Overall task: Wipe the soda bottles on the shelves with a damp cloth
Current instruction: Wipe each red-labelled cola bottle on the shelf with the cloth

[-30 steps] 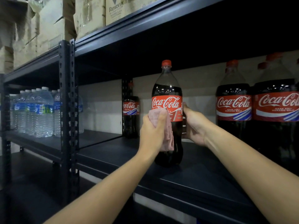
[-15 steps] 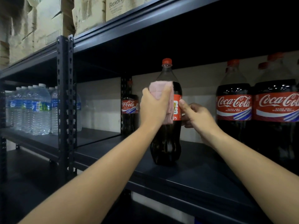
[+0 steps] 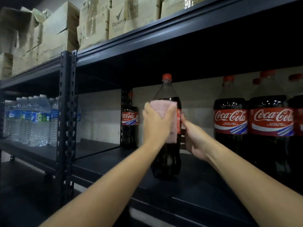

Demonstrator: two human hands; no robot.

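- Since a second ago our left hand [image 3: 155,125] has slid the pink cloth [image 3: 165,112] up from mid-label to the soda bottle [image 3: 167,145]'s shoulder.
- It pinches the cloth flat against the plastic.
- Our right hand [image 3: 195,141] cups the far side, fingers curled, likely steadying it.
- This bottle stands upright near the shelf [image 3: 188,192]'s front edge; the other bottles [image 3: 255,122] wait behind.

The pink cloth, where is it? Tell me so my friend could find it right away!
Find the dark metal shelf with the cola bottles. One bottle stands alone at the front, between two hands. The left hand presses the pink cloth against that bottle's label; it is the only soft, pale pink thing there.
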